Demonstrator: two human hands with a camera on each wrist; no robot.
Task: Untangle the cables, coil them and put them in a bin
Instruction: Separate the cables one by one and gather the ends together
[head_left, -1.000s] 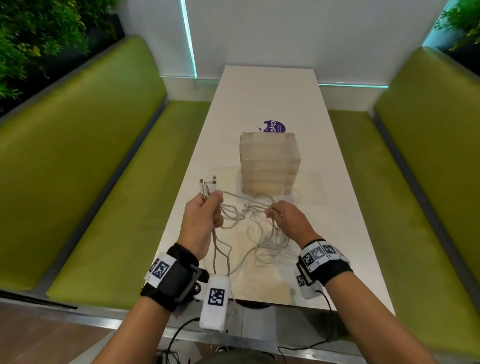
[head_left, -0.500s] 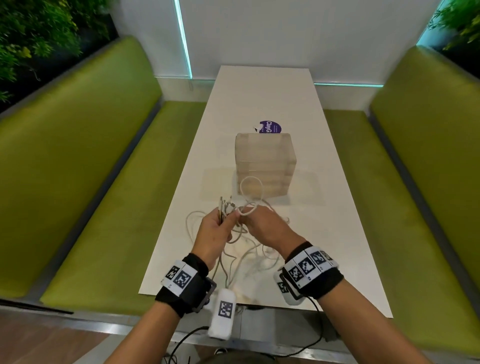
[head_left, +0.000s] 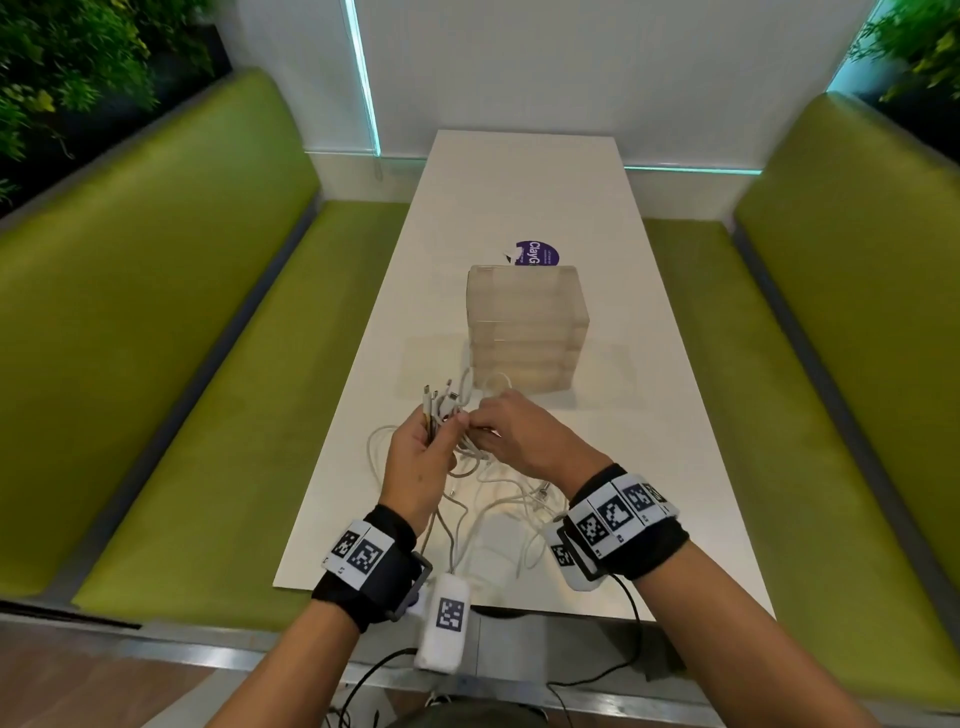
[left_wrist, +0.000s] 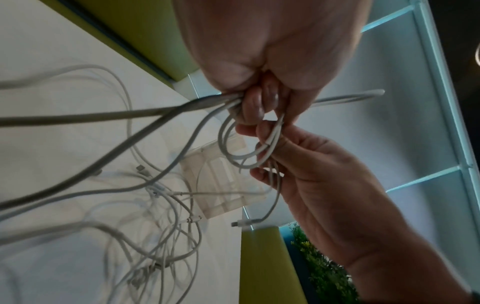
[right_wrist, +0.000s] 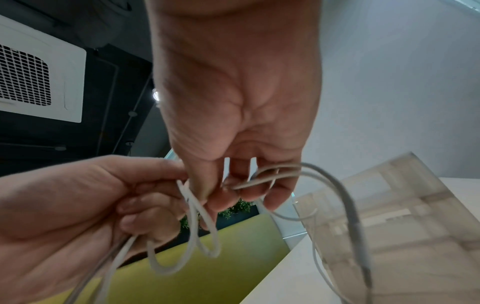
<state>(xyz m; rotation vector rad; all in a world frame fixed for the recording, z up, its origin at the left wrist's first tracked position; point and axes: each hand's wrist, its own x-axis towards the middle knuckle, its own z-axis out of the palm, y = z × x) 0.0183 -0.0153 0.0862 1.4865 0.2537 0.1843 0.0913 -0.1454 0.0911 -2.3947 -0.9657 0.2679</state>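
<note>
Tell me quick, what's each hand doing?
Left hand: grips a bunch of cables.
Right hand: fingers pinch a cable loop.

White cables (head_left: 483, 483) tangled, partly lifted; translucent bin (head_left: 524, 327) upright behind.

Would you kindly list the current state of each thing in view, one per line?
Left hand: raised above the table, grips a bundle of cable ends.
Right hand: pinches a cable loop beside the left hand.
White cables: tangled, partly lifted, the rest lying on the table.
Clear bin: upright behind the hands, no cables inside.
White table: bears the bin and the loose cables.
Purple sticker: flat on the table, behind the bin.
</note>
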